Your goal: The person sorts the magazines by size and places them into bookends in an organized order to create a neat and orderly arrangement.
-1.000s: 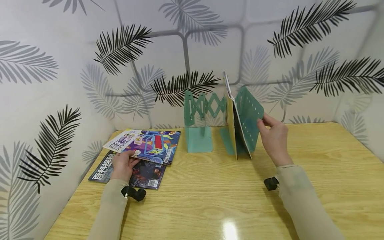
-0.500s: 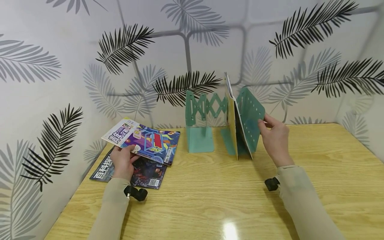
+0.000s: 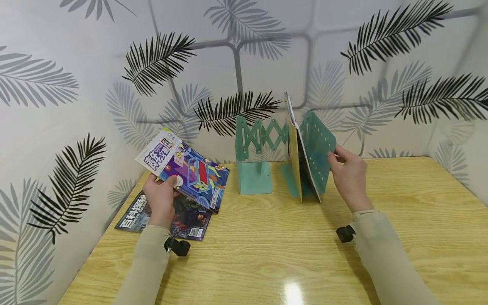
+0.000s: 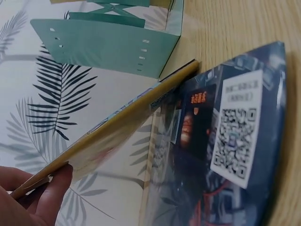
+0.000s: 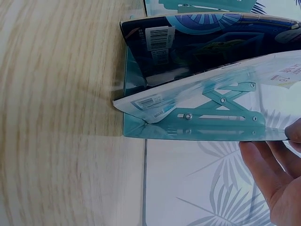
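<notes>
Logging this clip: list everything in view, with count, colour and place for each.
Table: 1, light wood, foreground
Walls: at least 2, pale with black and grey leaf print, behind and left of the table
Rack: 1, green, at the table's back, right of centre
Standing magazines: at least 2, dark blue and white covers seen, near the rack's right plate
Dark magazine: 1, blue-black, on the table's left side
Purple magazine: 1, purple-blue and white, tilted over the dark magazine
Left hand: 1, bare, holding the purple magazine
Right hand: 1, bare, pinching the rack's right plate
Sleeves: 2, beige, both arms
Wrist cameras: 2, black, one per wrist
</notes>
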